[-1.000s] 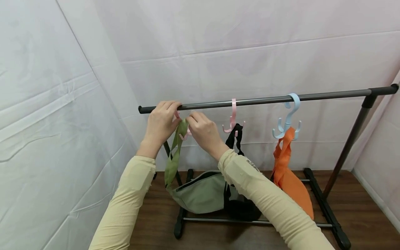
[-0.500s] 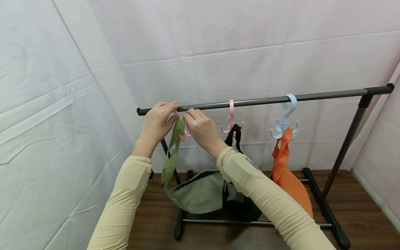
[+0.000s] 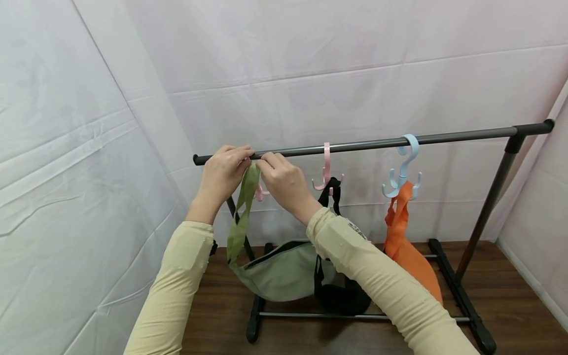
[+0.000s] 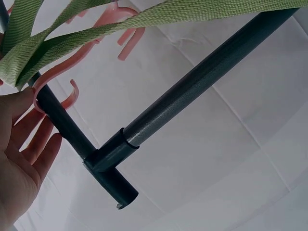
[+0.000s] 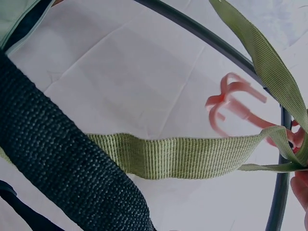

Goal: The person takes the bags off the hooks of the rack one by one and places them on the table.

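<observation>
My left hand [image 3: 223, 173] is at the left end of the dark clothes rail [image 3: 301, 151]. Its thumb presses on a pink multi-prong hook [image 4: 72, 60] that curves over the rail, fingers behind. Beside it my right hand [image 3: 285, 181] pinches the top of a green webbing strap [image 3: 240, 222], raised to the rail. From the strap hangs a grey-green waist bag [image 3: 279, 278], its zip opening partly visible. The pink prongs show below the strap in the right wrist view, where my fingertips [image 5: 301, 190] appear at the edge.
Farther right, a second pink hook [image 3: 327, 170] carries a black bag [image 3: 343, 298] by its strap. A light blue hook [image 3: 405, 167] holds an orange bag [image 3: 414, 261]. The rack's black feet [image 3: 463, 301] stand on a brown wooden surface [image 3: 217, 315]; white sheeting surrounds it.
Both hands have drawn slightly closer together at the rail. The top of the green strap has risen a little with my right hand, nearer the rail. The other bags hang as before.
</observation>
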A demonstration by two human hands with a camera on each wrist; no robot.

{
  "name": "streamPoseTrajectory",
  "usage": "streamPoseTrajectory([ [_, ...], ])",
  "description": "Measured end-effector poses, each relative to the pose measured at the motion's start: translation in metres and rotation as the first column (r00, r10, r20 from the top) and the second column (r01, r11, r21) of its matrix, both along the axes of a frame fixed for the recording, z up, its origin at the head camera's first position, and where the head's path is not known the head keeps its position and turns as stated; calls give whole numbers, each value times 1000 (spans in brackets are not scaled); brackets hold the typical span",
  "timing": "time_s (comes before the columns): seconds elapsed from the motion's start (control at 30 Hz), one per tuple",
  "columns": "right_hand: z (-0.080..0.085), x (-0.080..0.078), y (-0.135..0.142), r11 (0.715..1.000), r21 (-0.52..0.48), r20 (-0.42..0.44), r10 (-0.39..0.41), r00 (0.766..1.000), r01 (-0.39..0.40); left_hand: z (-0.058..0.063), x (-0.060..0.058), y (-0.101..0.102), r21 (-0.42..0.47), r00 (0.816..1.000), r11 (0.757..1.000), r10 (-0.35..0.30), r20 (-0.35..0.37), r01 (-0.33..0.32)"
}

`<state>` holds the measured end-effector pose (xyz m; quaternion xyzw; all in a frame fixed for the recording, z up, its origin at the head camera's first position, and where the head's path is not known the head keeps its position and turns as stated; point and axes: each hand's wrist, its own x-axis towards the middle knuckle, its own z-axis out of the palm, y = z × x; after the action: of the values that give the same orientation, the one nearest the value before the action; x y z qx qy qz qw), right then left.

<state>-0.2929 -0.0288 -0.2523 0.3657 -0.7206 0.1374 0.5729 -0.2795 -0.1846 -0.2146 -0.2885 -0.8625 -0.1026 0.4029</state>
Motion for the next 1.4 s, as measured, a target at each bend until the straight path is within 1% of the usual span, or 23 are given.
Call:
streamPoseTrajectory([
  [0.3,1,4,1,1000,5,-15,16,1000,-16,1,0,-1,-1,1000,1000,18,13,-18],
  [0.5,-3,9,2,999,4,-1,40,999,-40,0,2,-2,4,999,1000,27,-16,-27],
  [0.6,-8,10,2,999,-3,-3,54,999,-54,-2,6,-5,7,999,1000,25,-20,-25],
  [0.7,-13,10,3,998,-11,-2,61,998,-61,-7,13,-9,8,1000,1000,21,-15,-21],
  [0.83,-19,11,5,998,-15,8,68,998,-67,-16,23,-18,10,1000,1000,19,-21,-19],
  [1.0,-23,13,7,998,-9,37,70,997,-69,-37,37,-29,17,1000,1000,23,-18,-23],
  [1.07,-24,14,7,998,-10,43,69,997,-69,-47,42,-32,37,1000,999,25,-1,-25],
  [1.13,-25,14,6,997,-13,41,71,997,-71,-58,48,-36,76,999,997,23,29,-26],
  [1.2,-25,15,6,997,-21,35,78,996,-77,-72,54,-40,121,997,992,21,77,-30],
  [1.27,-25,16,6,996,-25,29,81,996,-80,-88,60,-43,164,990,985,25,138,-48],
  [1.33,-26,16,6,996,-27,22,81,996,-80,-107,66,-46,203,978,976,35,206,-78],
  [1.4,-25,17,7,996,-26,19,83,996,-83,-128,72,-50,235,960,965,49,274,-117],
])
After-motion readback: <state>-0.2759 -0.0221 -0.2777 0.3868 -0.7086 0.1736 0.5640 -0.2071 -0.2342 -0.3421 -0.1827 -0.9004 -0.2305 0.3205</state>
